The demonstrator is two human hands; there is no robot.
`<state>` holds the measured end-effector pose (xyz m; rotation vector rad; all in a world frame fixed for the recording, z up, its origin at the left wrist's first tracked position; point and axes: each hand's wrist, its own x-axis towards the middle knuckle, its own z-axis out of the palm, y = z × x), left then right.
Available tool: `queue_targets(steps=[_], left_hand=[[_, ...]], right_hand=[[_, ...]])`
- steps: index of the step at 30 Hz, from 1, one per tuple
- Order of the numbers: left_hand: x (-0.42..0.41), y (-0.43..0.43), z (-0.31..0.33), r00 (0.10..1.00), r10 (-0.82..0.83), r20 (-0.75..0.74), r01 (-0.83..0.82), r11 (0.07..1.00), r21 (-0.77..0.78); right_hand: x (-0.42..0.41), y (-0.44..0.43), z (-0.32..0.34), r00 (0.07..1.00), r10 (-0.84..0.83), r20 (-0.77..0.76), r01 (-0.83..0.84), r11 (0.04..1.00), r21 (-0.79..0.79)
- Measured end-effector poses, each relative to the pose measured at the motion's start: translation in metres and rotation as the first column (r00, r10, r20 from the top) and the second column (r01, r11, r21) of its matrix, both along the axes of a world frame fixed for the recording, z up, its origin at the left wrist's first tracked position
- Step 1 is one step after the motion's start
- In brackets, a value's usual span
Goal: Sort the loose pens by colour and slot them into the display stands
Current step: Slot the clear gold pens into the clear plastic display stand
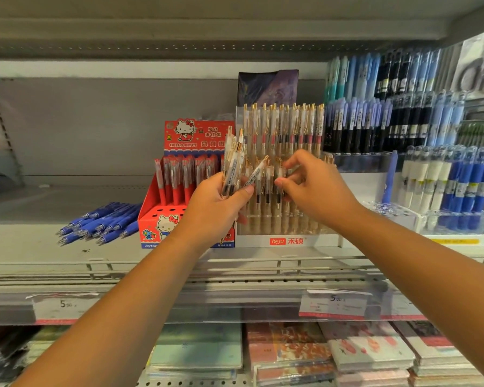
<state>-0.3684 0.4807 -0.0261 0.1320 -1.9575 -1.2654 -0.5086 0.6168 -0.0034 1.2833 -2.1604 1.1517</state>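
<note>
My left hand (221, 202) grips a bunch of clear pens with gold clips (234, 157), held upright in front of the clear tiered stand (285, 236) marked hesu. One pen (256, 171) leans out of the bunch toward the right. My right hand (310, 182) hovers just right of it with thumb and fingers curled, apart from the pen; nothing shows between them. The stand holds rows of the same gold-clipped pens (285, 127). A red Hello Kitty stand (176, 196) with red pens sits to the left. Loose blue pens (101, 223) lie on the shelf further left.
More stands with blue, black and white pens (444, 174) fill the shelf's right side. A wire rail (179, 263) runs along the shelf's front edge, with price tags (334, 304) below. Notebooks (291, 350) are stacked on the lower shelf. Another shelf hangs overhead.
</note>
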Motion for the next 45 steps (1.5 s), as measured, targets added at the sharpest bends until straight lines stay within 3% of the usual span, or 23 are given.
queue_targets(steps=[4,6,10,14,23,32,38,45], left_hand=[[0.000,0.000,-0.001,0.999,-0.031,0.014,0.031,1.000,-0.005],[0.000,-0.001,-0.001,0.999,-0.049,0.015,0.049,0.999,-0.012],[-0.001,-0.001,-0.001,0.998,-0.059,0.010,0.059,0.997,-0.042],[0.000,-0.001,-0.001,0.997,-0.073,0.007,0.073,0.996,-0.045],[0.000,0.004,0.001,0.991,-0.132,0.006,0.131,0.989,0.065],[0.001,0.002,0.003,0.992,-0.127,-0.005,0.126,0.980,0.156],[-0.001,-0.003,0.001,0.996,-0.078,0.054,0.078,0.997,0.012],[-0.003,-0.006,0.001,0.994,-0.071,0.085,0.069,0.997,0.028]], right_hand=[[0.010,0.002,0.001,0.943,-0.161,-0.291,0.171,0.985,0.010],[0.019,0.000,0.000,0.949,-0.101,-0.299,0.090,0.995,-0.050],[0.035,-0.008,0.000,0.988,0.154,-0.029,-0.156,0.973,-0.170],[0.039,-0.011,0.000,0.901,0.365,0.235,-0.276,0.900,-0.337],[0.033,-0.009,-0.008,0.763,0.483,0.429,-0.205,0.811,-0.547],[0.013,0.005,0.005,0.802,0.407,0.438,-0.045,0.772,-0.634],[-0.008,0.017,0.015,0.957,0.173,0.232,-0.026,0.850,-0.526],[-0.010,0.015,0.011,0.985,0.118,0.126,-0.052,0.897,-0.438]])
